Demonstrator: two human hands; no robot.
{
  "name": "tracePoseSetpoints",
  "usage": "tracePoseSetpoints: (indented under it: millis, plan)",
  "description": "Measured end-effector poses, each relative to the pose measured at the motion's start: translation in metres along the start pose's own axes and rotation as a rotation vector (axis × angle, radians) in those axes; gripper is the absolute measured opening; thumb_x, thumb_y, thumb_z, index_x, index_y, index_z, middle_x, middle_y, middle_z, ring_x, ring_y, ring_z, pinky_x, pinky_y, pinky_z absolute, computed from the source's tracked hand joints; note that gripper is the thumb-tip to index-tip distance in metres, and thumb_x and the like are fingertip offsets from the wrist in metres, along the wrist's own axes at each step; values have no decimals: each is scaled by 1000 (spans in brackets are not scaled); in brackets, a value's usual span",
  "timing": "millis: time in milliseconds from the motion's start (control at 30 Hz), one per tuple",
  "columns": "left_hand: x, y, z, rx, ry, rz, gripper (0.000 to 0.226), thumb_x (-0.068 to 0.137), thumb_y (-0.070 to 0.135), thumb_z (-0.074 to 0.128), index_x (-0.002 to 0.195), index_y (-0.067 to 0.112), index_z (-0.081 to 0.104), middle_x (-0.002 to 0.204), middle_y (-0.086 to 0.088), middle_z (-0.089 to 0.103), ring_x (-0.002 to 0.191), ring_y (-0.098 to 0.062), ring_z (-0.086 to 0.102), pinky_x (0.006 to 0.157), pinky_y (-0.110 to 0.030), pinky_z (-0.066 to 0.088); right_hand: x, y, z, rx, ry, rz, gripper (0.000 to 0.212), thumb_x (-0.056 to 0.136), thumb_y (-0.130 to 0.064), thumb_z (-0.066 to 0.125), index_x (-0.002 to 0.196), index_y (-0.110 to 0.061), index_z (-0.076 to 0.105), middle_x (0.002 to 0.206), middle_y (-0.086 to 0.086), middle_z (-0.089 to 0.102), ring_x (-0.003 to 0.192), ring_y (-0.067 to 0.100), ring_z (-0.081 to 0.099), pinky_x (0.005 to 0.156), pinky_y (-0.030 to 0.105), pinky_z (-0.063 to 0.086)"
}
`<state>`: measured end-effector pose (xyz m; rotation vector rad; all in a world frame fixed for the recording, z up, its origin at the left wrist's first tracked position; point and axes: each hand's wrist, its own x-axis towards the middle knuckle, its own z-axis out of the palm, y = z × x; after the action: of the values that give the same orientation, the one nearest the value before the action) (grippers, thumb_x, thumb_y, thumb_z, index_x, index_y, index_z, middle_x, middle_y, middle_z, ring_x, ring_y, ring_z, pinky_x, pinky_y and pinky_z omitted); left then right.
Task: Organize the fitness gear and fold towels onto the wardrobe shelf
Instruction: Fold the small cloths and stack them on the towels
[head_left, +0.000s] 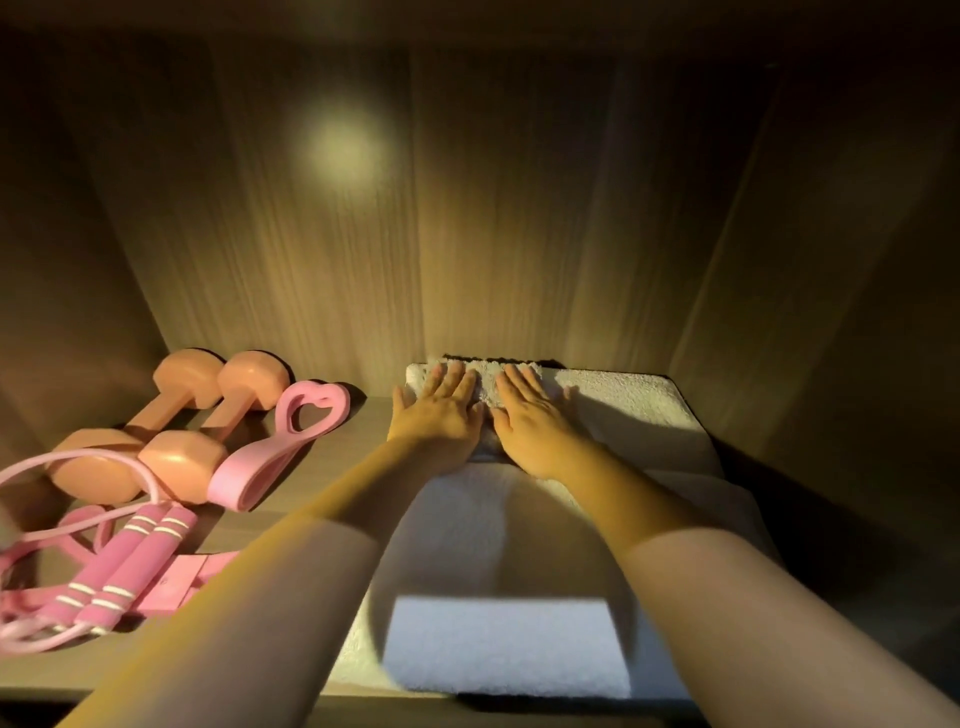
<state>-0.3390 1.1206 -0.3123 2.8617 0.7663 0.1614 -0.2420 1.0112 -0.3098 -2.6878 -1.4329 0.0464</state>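
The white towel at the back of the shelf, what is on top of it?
The left hand and right hand lie flat on the towel, fingers straight, side by side. The cloth under the palms is covered.

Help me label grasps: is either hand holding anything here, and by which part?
Nothing is held. The left hand and right hand lie flat, fingers straight, pressing down on top of the folded white towel at the back of the shelf.

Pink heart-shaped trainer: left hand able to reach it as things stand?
Probably yes. The left hand lies flat on the white towel, the pink heart-shaped trainer sits just to its left on the shelf, and nothing lies between them.
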Motion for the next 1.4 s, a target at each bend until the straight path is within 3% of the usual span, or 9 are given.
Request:
tracePoseSetpoints:
  millis: [200, 367, 500, 633, 733, 1067, 1233, 1300, 1400]
  plan:
    - [6, -1, 4, 27, -67, -136, 64, 100, 52, 17, 156, 25, -1, 163, -2, -9, 150, -20, -10, 116, -60, -2, 2, 4, 3, 9, -49, 105, 62, 103, -45, 15, 155, -16, -3, 163, 1, -10, 149, 20, -11, 116, 61, -4]
    - [-14, -6, -9, 22, 38, -386, 80, 94, 67, 16, 156, 19, 2, 162, -15, -3, 149, -32, -5, 114, -62, -1, -14, 15, -4, 306, -32, 389, 71, 101, -54, 20, 155, -15, -4, 162, 9, -12, 149, 27, -11, 118, 56, -5]
    - [-66, -4, -27, 121, 210, -223, 72, 97, 59, 17, 156, 21, 3, 163, -10, -4, 149, -32, -6, 115, -62, 1, -72, 16, -25, 105, 161, 273, 68, 100, -56, 20, 156, -20, 5, 164, 4, -2, 150, 22, -4, 118, 55, -2]
    - [-157, 26, -44, 126, 157, -68, 68, 99, 57, 16, 156, 23, 1, 163, -3, -8, 150, -23, -11, 116, -58, -6, -161, -10, -49, 106, -12, 190, 64, 101, -53, 17, 155, -25, -4, 162, -1, -12, 149, 17, -11, 120, 48, -3]
    - [-239, 50, -46, 44, 166, 53, 71, 94, 61, 8, 154, 24, 21, 163, -3, 10, 150, -21, -4, 117, -57, -2, -242, -34, -53, 139, 60, 69, 63, 102, -50, 25, 155, -22, 5, 163, 1, 5, 150, 19, 4, 121, 48, 8]
    - [-468, 84, 16, -225, 153, 35, 64, 93, 55, 16, 139, 25, 49, 153, 8, 36, 148, -10, 14, 117, -48, -6, -476, -77, 7, 345, -58, 7, 62, 102, -49, 28, 155, -26, 6, 163, -9, 0, 148, 8, -11, 120, 40, -2]
    - [-539, 90, 44, -365, 35, -40, 64, 88, 56, 16, 124, 27, 60, 139, 13, 47, 139, -8, 30, 118, -44, 12, -541, -96, 46, 470, -169, 41, 58, 102, -45, 31, 155, -26, 16, 163, -7, 7, 149, 8, -3, 121, 38, 2]
    - [-555, 89, 55, -431, -35, -63, 60, 85, 57, 19, 109, 25, 65, 119, 11, 57, 116, -9, 46, 104, -36, 32, -557, -104, 58, 520, -200, 0, 52, 102, -42, 34, 152, -30, 24, 161, -9, 15, 149, 8, 3, 122, 40, 9]
    - [-574, 86, 64, -551, -56, -104, 36, 87, 48, 38, 84, 22, 63, 89, 11, 58, 84, -7, 52, 76, -33, 45, -573, -115, 65, 594, -237, -72, 38, 102, -30, 42, 139, -31, 48, 152, -10, 38, 142, 9, 26, 117, 40, 23]
